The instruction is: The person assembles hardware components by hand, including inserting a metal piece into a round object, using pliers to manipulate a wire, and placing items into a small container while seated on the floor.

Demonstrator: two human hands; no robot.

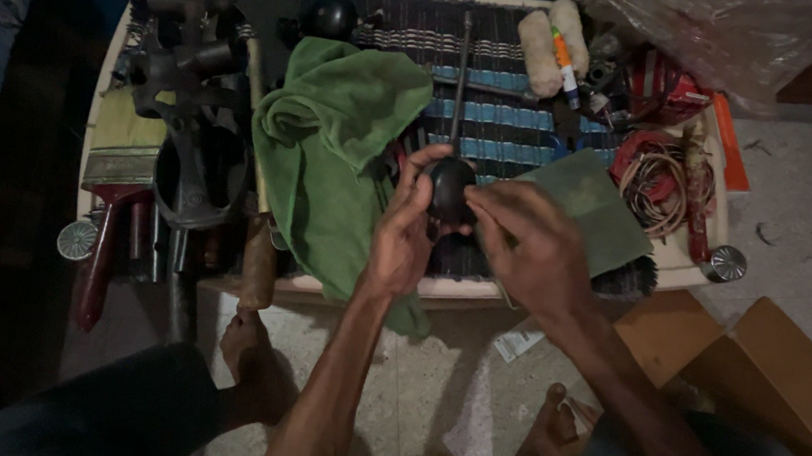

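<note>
Round black knob (pixel 450 187), smooth and dark, gripped by both hands.

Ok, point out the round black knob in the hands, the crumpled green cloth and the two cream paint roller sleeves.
round black knob (pixel 450 187), head view, on its dark front face.
crumpled green cloth (pixel 339 151), head view, mid-fold.
two cream paint roller sleeves (pixel 540 51), head view, on the left sleeve's middle.
</note>
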